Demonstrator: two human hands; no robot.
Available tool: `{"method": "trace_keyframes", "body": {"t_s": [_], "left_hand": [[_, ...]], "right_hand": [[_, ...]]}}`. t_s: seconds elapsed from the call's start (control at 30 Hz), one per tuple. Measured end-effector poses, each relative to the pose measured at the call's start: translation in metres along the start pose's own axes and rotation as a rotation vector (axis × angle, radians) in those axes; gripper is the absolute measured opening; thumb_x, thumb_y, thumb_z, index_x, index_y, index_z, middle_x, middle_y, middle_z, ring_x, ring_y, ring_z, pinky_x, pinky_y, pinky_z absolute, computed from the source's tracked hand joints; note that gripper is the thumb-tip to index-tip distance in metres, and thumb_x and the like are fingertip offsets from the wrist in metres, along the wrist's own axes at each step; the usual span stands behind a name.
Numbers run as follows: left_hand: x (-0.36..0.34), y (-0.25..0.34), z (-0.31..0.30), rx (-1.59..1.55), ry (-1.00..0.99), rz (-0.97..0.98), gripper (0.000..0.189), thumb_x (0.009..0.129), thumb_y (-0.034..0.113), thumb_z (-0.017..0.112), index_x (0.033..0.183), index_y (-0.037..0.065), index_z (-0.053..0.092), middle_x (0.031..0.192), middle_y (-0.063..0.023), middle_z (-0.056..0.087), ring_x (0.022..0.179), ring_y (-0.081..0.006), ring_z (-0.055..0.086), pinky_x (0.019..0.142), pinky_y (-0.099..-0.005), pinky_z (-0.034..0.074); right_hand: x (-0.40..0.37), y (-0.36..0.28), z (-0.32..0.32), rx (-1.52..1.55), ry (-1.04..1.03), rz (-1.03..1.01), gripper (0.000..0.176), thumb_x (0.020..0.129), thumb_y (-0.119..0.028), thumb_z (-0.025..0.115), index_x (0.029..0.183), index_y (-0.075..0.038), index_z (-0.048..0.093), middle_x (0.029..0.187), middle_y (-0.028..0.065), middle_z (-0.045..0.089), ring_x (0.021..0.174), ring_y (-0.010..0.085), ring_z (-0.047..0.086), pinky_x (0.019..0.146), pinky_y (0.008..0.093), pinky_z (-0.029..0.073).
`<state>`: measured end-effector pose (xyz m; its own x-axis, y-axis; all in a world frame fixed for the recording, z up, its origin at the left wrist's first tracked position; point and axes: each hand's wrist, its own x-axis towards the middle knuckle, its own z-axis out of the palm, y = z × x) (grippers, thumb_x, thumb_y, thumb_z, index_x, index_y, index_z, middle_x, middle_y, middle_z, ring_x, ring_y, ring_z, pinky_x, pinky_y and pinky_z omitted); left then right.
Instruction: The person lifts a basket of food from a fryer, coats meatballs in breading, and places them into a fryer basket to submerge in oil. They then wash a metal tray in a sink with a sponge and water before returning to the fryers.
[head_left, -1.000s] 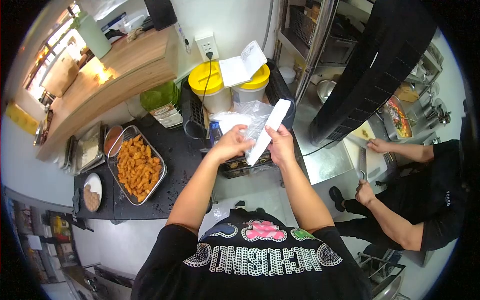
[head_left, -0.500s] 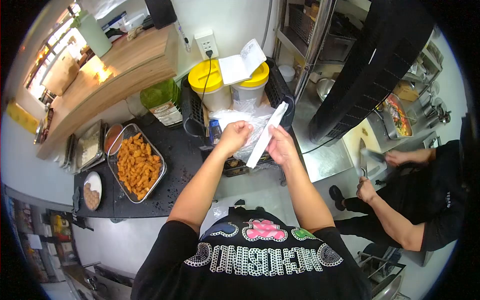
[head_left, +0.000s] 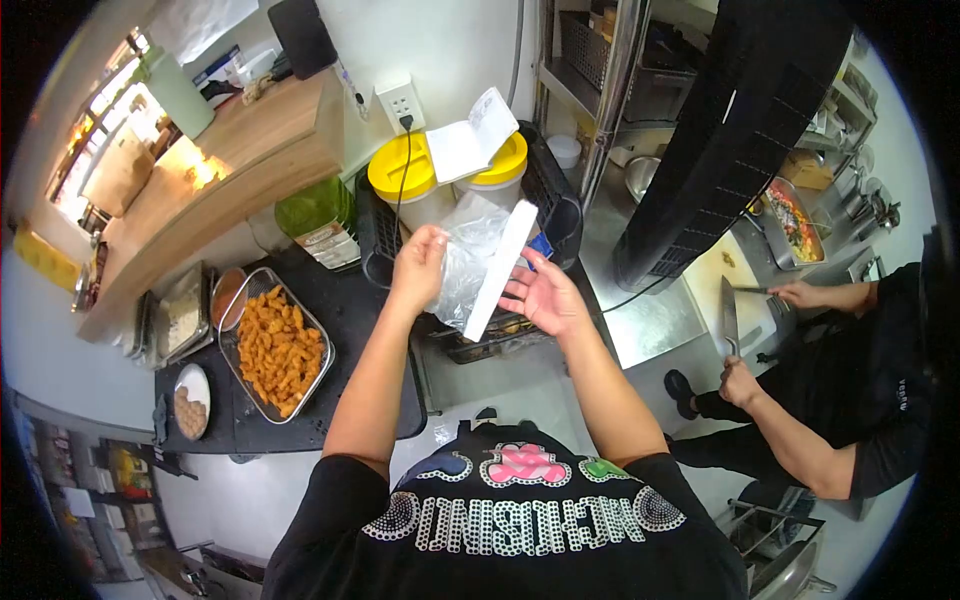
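My left hand point(head_left: 420, 268) pinches the left edge of a sheet of clear plastic point(head_left: 468, 262). A long white strip point(head_left: 502, 270) runs along the sheet's right side, slightly tilted. My right hand point(head_left: 545, 298) is at the strip's right, palm up, with its fingers spread; whether the fingertips touch the strip is hard to tell. Behind the plastic is a black crate point(head_left: 565, 215) holding two tubs with yellow lids point(head_left: 402, 166). An open notebook point(head_left: 470, 138) lies across the lids.
Left on the black table point(head_left: 365, 395) are a basket of fried pieces point(head_left: 280, 352), a white plate point(head_left: 192, 400) and metal trays. A wooden counter point(head_left: 250, 135) rises behind. At right, a co-worker's hands point(head_left: 740, 382) hold knives over a cutting board point(head_left: 712, 285). A black column point(head_left: 730, 130) stands between.
My left hand has moved left and up, and the clear plastic is now spread between it and the strip. My right hand's fingers have opened. The co-worker's knives have shifted.
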<state>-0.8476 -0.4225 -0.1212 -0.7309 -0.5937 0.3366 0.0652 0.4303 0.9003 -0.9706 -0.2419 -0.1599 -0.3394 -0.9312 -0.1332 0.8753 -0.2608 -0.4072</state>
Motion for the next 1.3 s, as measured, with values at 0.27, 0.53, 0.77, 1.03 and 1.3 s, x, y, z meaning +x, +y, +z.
{"method": "trace_keyframes", "body": {"t_s": [0.27,0.53,0.77,1.03,1.3], "left_hand": [[-0.011,0.051,0.045,-0.557,-0.288,-0.202,0.010,0.093,0.016,0.048,0.093,0.008,0.053,0.081,0.0055,0.054,0.073,-0.0024,0.047,0.067,-0.0179,0.040],[0.016,0.056,0.000,-0.300,-0.177,-0.152,0.012,0.093,0.016,0.048,0.092,0.006,0.054,0.080,0.0056,0.053,0.066,-0.0007,0.042,0.058,-0.0167,0.035],[0.022,0.040,-0.050,-0.304,0.044,-0.050,0.010,0.093,0.012,0.046,0.090,0.005,0.052,0.082,0.0042,0.051,0.076,-0.0038,0.045,0.070,-0.0182,0.037],[0.007,0.061,-0.056,0.091,0.111,0.046,0.012,0.094,0.012,0.045,0.090,0.003,0.052,0.080,0.0044,0.050,0.075,-0.0038,0.043,0.069,-0.0182,0.037],[-0.003,0.018,-0.104,0.019,0.283,-0.020,0.013,0.094,0.012,0.045,0.088,0.003,0.052,0.077,0.0041,0.048,0.072,-0.0039,0.041,0.067,-0.0183,0.035]], "right_hand": [[0.036,0.040,0.004,0.041,-0.064,0.020,0.044,0.084,-0.032,0.060,0.121,-0.013,0.045,0.113,0.0078,0.054,0.101,0.0226,0.055,0.088,0.0402,0.045],[0.035,0.028,-0.010,-0.152,0.072,-0.036,0.040,0.082,-0.016,0.061,0.117,-0.009,0.045,0.106,0.0112,0.056,0.094,0.0258,0.059,0.085,0.0423,0.047],[0.021,-0.002,-0.001,0.075,0.054,0.003,0.031,0.078,-0.012,0.061,0.107,-0.009,0.049,0.093,0.0118,0.058,0.088,0.0326,0.059,0.075,0.0471,0.049],[0.037,0.013,0.010,-0.227,0.223,-0.032,0.037,0.072,0.003,0.066,0.103,-0.005,0.048,0.076,0.0064,0.055,0.060,0.0157,0.055,0.051,0.0298,0.047],[0.029,-0.015,0.009,-0.166,0.176,-0.024,0.034,0.075,-0.005,0.064,0.105,-0.005,0.047,0.080,0.0081,0.055,0.067,0.0232,0.058,0.060,0.0373,0.051]]}}
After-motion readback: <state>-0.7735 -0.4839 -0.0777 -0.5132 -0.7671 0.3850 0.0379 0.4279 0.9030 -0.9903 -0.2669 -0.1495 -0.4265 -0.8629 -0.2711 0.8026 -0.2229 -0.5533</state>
